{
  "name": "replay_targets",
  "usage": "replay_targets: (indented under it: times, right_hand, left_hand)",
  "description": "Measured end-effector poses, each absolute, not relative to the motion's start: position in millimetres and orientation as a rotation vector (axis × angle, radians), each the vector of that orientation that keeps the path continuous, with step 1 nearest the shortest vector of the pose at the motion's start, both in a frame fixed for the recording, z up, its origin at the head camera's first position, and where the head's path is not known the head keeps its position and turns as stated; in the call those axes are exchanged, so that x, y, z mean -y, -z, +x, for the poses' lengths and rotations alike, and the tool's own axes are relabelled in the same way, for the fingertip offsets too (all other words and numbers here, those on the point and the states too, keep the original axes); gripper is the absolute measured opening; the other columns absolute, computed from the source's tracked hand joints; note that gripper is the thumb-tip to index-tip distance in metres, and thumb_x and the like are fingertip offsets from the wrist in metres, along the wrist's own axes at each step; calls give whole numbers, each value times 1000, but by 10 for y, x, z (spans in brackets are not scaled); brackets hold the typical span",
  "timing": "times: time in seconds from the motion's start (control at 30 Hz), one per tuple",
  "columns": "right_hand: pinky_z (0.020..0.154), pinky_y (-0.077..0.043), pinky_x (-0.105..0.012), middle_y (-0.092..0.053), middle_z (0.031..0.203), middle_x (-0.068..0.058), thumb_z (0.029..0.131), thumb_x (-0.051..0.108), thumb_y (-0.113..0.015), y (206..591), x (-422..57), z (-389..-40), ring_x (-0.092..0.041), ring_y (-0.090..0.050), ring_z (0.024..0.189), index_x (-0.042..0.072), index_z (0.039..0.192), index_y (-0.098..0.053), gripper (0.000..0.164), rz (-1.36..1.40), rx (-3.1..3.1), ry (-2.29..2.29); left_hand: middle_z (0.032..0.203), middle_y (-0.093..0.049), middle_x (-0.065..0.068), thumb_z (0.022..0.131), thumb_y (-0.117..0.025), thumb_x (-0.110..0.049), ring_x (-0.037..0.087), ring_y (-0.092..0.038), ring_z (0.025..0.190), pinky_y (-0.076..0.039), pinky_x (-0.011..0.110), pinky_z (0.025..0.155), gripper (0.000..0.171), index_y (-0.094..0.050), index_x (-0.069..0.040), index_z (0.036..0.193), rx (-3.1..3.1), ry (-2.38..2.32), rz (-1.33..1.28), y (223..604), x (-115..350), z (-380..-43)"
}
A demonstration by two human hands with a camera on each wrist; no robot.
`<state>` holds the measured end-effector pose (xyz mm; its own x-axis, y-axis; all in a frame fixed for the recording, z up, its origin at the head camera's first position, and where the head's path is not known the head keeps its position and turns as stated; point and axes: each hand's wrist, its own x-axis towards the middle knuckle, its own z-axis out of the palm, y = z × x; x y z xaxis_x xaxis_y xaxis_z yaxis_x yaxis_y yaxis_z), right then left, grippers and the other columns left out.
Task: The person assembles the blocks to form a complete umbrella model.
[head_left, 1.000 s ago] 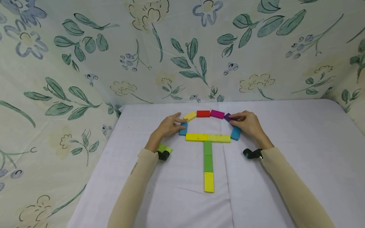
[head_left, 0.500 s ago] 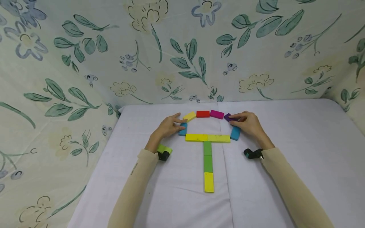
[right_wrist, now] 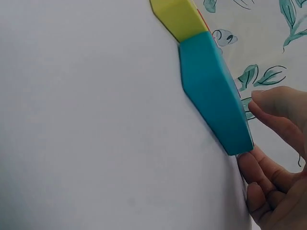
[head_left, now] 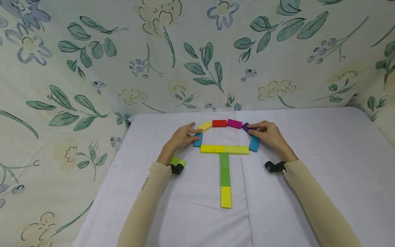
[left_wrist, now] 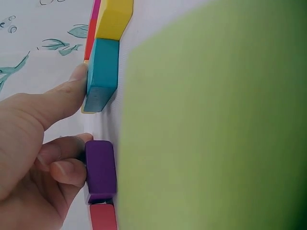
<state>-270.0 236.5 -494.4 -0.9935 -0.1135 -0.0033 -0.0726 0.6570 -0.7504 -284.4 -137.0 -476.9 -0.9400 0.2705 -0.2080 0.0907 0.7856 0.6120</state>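
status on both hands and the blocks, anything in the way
Left hand touching left blue block. Right hand pinching purple block. Arch lies beyond yellow blocks. Possible snag: light green block by left wrist.

White cloth (head_left: 262, 199) (creased); coloured blocks (head_left: 225, 161) on top.

The blocks (head_left: 226, 197) look smooth, the white cloth (head_left: 271, 206) matt.

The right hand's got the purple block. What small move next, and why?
Probably lift the right hand off the purple block: it seems to sit slanted in the arch, between the magenta block and the right blue block, and the hand hides its lower end, so whether it meets the blue can't be told.
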Motion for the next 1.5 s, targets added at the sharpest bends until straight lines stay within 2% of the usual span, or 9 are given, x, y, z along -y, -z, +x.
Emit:
replay_targets:
  times: [0.23, 0.43, 0.53, 0.63, 0.73, 0.93, 1.13, 1.27, 1.5]
  right_hand:
    - [88, -43, -38, -59, 131, -21, 103, 31, -65, 4944, -2420, -2632, -33, -53, 110, 12, 139, -66, 41, -195, -2805, 1280]
    - [104, -43, -52, -55, 139, -23, 104, 32, -64, 4938, -2484, -2515, -39, -52, 122, 12, 149, -56, 50, -177, -2812, 1305]
    - [106, -43, -55, -54, 141, -24, 104, 33, -63, 4927, -2523, -2433, -41, -52, 124, 13, 152, -53, 53, -172, -2817, 1317]
    - [101, -45, -52, -52, 142, -24, 103, 36, -64, 4907, -2548, -2336, -41, -52, 123, 15, 153, -52, 55, -140, -2820, 1336]
    - [93, -45, -42, -51, 141, -24, 102, 36, -66, 4886, -2544, -2241, -38, -53, 118, 16, 151, -55, 54, -122, -2834, 1374]
    - [73, -40, -24, -61, 120, -17, 98, 26, -72, 4889, -2395, -2051, -20, -49, 90, 15, 141, -65, 45, -197, -2928, 1393]
    - [63, -37, -21, -60, 96, -11, 94, 14, -77, 4961, -2153, -1920, -14, -44, 73, 9, 132, -71, 39, -313, -2954, 1439]
    - [62, -37, -20, -61, 92, -8, 94, 14, -77, 5005, -2014, -1880, -14, -46, 73, 9, 132, -71, 39, -343, -2863, 1461]
    - [58, -38, -20, -66, 88, -8, 94, 19, -77, 5003, -1864, -1818, -15, -50, 70, 13, 132, -72, 38, -310, -2750, 1507]
  left_hand:
    - [170, -32, 3, 94, -76, -31, 34, -46, 144, -40, 50, 119, 41, -69, -31, 135, -2682, -925, 267, 4766, 1389, -2839]
    - [170, -32, 3, 94, -76, -31, 33, -43, 148, -37, 50, 121, 42, -69, -31, 135, -2688, -919, 278, 4777, 1384, -2851]
    - [170, -33, 3, 94, -77, -31, 33, -42, 148, -37, 51, 121, 42, -69, -31, 135, -2691, -918, 281, 4778, 1380, -2851]
    - [170, -32, 3, 94, -76, -31, 34, -42, 148, -38, 51, 121, 41, -69, -31, 135, -2688, -920, 281, 4778, 1382, -2849]
    - [170, -32, 2, 95, -76, -30, 34, -41, 150, -37, 51, 121, 41, -69, -31, 135, -2687, -918, 271, 4777, 1388, -2846]
    - [170, -32, 2, 95, -76, -30, 34, -46, 145, -38, 51, 120, 41, -69, -31, 135, -2684, -924, 264, 4765, 1381, -2841]
    - [170, -33, 4, 94, -76, -30, 34, -42, 149, -35, 52, 122, 41, -69, -29, 135, -2684, -934, 282, 4780, 1358, -2831]
    - [170, -33, 3, 94, -76, -31, 33, -49, 141, -40, 50, 119, 40, -70, -31, 134, -2685, -928, 268, 4785, 1352, -2823]
    - [170, -32, 2, 95, -75, -31, 33, -52, 137, -41, 50, 119, 41, -69, -32, 135, -2696, -926, 262, 4764, 1361, -2815]
